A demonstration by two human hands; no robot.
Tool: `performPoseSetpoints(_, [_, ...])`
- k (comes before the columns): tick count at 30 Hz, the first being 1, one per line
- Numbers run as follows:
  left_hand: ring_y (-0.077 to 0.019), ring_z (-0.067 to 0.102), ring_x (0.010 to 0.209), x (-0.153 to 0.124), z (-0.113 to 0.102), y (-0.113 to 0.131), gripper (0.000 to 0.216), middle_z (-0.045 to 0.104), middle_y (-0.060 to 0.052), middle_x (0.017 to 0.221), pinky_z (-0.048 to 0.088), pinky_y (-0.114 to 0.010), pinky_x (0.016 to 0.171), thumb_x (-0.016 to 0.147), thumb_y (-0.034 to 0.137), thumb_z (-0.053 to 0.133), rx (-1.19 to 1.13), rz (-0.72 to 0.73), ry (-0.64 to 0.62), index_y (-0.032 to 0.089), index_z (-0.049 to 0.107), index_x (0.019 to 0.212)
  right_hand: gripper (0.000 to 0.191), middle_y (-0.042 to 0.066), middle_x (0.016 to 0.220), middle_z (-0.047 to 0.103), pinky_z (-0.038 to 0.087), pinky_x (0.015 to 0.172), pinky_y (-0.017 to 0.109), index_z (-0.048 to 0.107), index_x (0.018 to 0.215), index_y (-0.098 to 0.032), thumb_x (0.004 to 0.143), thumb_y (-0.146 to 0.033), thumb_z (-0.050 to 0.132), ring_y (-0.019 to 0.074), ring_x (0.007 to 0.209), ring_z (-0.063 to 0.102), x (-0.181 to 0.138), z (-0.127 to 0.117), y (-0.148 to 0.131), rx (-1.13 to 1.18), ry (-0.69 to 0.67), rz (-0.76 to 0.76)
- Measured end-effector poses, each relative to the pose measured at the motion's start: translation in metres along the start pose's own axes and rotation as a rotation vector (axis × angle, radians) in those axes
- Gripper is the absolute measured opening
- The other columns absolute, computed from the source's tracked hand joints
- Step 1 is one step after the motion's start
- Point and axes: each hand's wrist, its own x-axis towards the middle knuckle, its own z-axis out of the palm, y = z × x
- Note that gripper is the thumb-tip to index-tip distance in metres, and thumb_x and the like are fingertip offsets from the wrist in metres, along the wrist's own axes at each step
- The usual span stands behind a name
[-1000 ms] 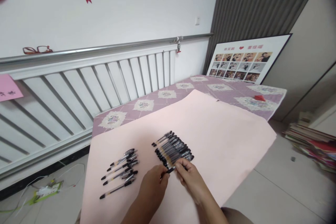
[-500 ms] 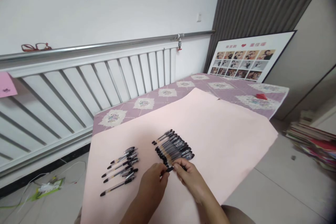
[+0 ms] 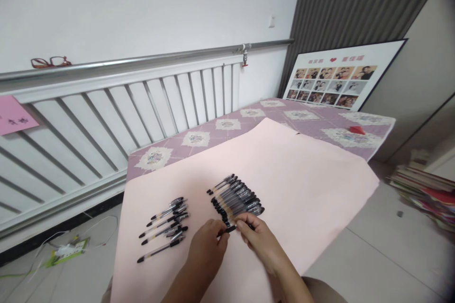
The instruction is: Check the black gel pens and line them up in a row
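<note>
A pen [image 3: 231,229] lies between my two hands at the near end of a row of pens [image 3: 234,199]. My left hand [image 3: 209,241] pinches its left end, with the fingers closed. Around its other end, the fingers of my right hand [image 3: 254,232] are closed too, partly covering it. The row is made of several clear-barrelled pens with black caps, laid close side by side. To the left, a looser group of similar pens [image 3: 164,225] rests on the pink paper [image 3: 302,175], tilted the same way.
Under the paper is a table with a purple patterned cloth [image 3: 227,125]. A white radiator [image 3: 159,104] and pipe run behind it, with glasses [image 3: 50,62] on the pipe. A photo board [image 3: 330,75] leans at the back right. Stacked books [image 3: 419,184] and a power strip [image 3: 67,252] are on the floor.
The view has shifted slightly. My hands keep nearly the same place and grip on the pen, and the pens on the paper have not visibly moved.
</note>
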Motion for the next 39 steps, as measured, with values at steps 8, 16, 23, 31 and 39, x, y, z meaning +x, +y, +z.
performPoseSetpoints(8, [-0.0137,0.053,0.076,-0.001,-0.002,-0.002,0.009,0.057,0.001,0.083,0.037,-0.023,0.068,0.079,0.020,0.050,0.030,0.012,-0.002,0.023,0.058,0.082,0.017,-0.008,0.048,0.042,0.023,0.042,0.021,0.056,0.069,-0.021,0.075,-0.038,0.058,0.0078,0.044,0.031,-0.003,0.000,-0.005,-0.050,-0.032,-0.038])
performPoseSetpoints(16, [-0.0142,0.054,0.076,-0.002,-0.003,0.000,0.010,0.058,0.000,0.082,0.037,-0.022,0.066,0.078,0.019,0.049,0.028,0.019,0.007,0.022,0.059,0.079,0.027,-0.006,0.047,0.043,0.025,0.043,0.021,0.054,0.059,-0.020,0.074,-0.041,0.059,0.0084,0.045,0.034,-0.003,0.003,-0.007,-0.069,-0.014,-0.042])
performPoseSetpoints(23, [-0.0144,0.052,0.070,-0.002,-0.005,-0.005,0.013,0.059,0.000,0.075,0.035,-0.023,0.062,0.079,0.022,0.047,-0.043,-0.010,-0.025,0.020,0.060,0.076,0.019,-0.009,0.050,0.043,0.018,0.041,0.020,0.056,0.077,-0.021,0.075,-0.040,0.059,0.0058,0.042,0.026,-0.001,-0.013,-0.001,0.002,-0.031,0.002])
performPoseSetpoints(31, [-0.0143,0.055,0.076,-0.002,-0.004,-0.008,0.029,0.064,0.000,0.088,0.039,-0.024,0.068,0.077,0.020,0.046,-0.275,-0.014,-0.056,0.023,0.063,0.099,0.016,-0.009,0.053,0.045,0.018,0.041,0.020,0.056,0.079,-0.022,0.072,-0.035,0.061,0.0051,0.041,0.028,-0.001,-0.012,-0.002,0.048,-0.041,0.019])
performPoseSetpoints(39, [-0.0075,0.051,0.051,0.000,0.003,-0.008,0.019,0.058,0.003,0.074,0.036,-0.020,0.050,0.073,0.018,0.042,-0.666,-0.181,-0.178,0.018,0.053,0.088,0.017,-0.006,0.055,0.048,0.021,0.040,0.019,0.058,0.079,-0.019,0.072,-0.034,0.060,0.0057,0.044,0.031,0.001,-0.004,0.000,-0.031,-0.035,0.023])
